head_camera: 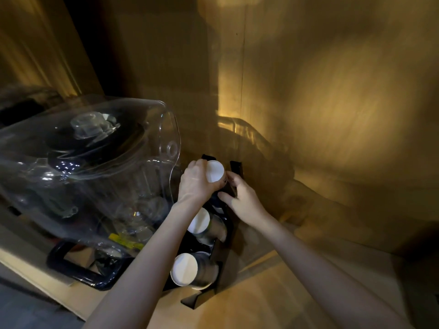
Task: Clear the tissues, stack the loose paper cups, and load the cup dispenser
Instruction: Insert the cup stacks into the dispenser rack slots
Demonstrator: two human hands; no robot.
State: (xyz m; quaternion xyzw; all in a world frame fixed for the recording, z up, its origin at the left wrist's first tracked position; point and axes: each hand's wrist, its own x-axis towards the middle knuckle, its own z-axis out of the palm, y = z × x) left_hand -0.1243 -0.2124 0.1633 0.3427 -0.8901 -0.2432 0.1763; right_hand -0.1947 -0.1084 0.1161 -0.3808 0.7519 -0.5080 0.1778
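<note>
A black cup dispenser [234, 236] stands on a wooden counter, seen from above, with three slots in a row. My left hand [196, 184] grips a stack of paper cups [215, 171], white base up, over the far slot. My right hand [241, 198] rests on the dispenser's black frame beside that stack, fingers curled on its edge. Another cup stack [199, 220] fills the middle slot and a third stack [184, 269] fills the near one, each white base up inside a metal tube. No tissues are visible.
A large clear water dispenser [95, 167] with a dark blue base [78, 271] stands just left of the cup dispenser, nearly touching my left forearm. Wooden walls [332, 91] close in behind and to the right. The wooden counter [273, 300] stretches to the right.
</note>
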